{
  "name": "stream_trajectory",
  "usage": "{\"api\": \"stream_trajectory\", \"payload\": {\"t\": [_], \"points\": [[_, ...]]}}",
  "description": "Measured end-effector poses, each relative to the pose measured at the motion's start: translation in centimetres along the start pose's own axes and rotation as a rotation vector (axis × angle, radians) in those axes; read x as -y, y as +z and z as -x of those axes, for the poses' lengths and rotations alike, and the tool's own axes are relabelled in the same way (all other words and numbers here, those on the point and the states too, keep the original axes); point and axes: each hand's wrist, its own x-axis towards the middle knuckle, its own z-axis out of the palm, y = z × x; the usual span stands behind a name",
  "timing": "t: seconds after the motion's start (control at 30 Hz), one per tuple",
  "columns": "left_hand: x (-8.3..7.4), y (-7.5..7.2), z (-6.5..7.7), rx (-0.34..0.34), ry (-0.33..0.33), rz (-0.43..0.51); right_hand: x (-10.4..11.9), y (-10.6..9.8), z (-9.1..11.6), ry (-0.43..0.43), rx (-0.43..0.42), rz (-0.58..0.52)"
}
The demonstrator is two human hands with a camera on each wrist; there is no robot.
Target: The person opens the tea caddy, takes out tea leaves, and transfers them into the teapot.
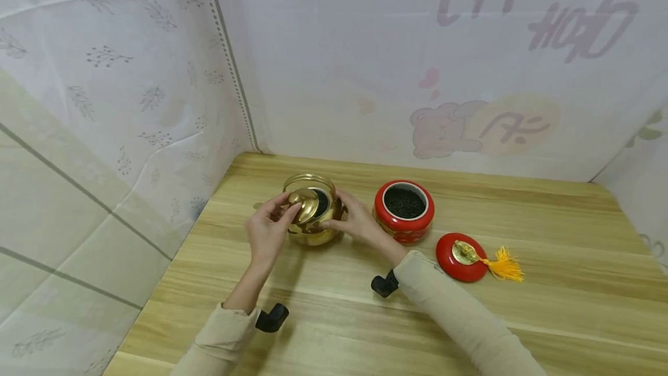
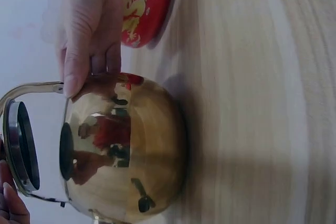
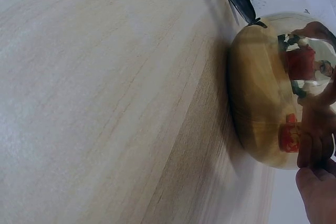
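Observation:
A shiny gold kettle (image 1: 313, 238) stands on the table, its mouth partly uncovered and dark inside. My left hand (image 1: 267, 231) pinches the gold lid (image 1: 308, 201), tilted over the kettle's mouth beneath the raised handle (image 1: 309, 177). The lid's hollow underside (image 2: 25, 145) shows in the left wrist view. My right hand (image 1: 360, 222) holds the kettle's right side, thumb near the rim and fingers against the wall. Fingers of that hand (image 2: 92, 30) also show in the left wrist view. The right wrist view shows the kettle's body (image 3: 260, 98), with hand reflections.
Right of the kettle is an open red jar (image 1: 404, 231) holding dark loose leaves (image 1: 404, 202). Its red lid (image 1: 461, 271) with a yellow tassel (image 1: 505, 264) lies on the wooden table (image 1: 334, 318). A dark scoop-shaped thing (image 3: 241, 2) is beside the kettle. Patterned cloth (image 1: 334, 74) hangs behind.

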Motion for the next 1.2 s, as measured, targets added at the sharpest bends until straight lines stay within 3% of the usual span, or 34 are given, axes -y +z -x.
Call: {"api": "stream_trajectory", "payload": {"t": [0.07,0.3,0.4,0.87,1.2], "points": [[0.1,0.4,-0.2,0.002,0.014,0.001,0.0,0.0,0.0,0.002,0.001,-0.004],[3.5,2.0,-1.2,-0.031,0.118,-0.027,-0.2,0.1,-0.1,0.007,-0.002,-0.006],[4.1,2.4,-1.3,-0.037,0.155,-0.062,-0.3,0.1,-0.2,0.003,-0.004,-0.008],[5.2,3.2,-1.6,-0.013,0.233,-0.233,-0.4,0.3,-0.2,0.014,-0.008,-0.025],[5.6,3.5,-1.7,-0.005,0.255,-0.257,-0.5,0.3,-0.1,0.020,-0.003,-0.012]]}}
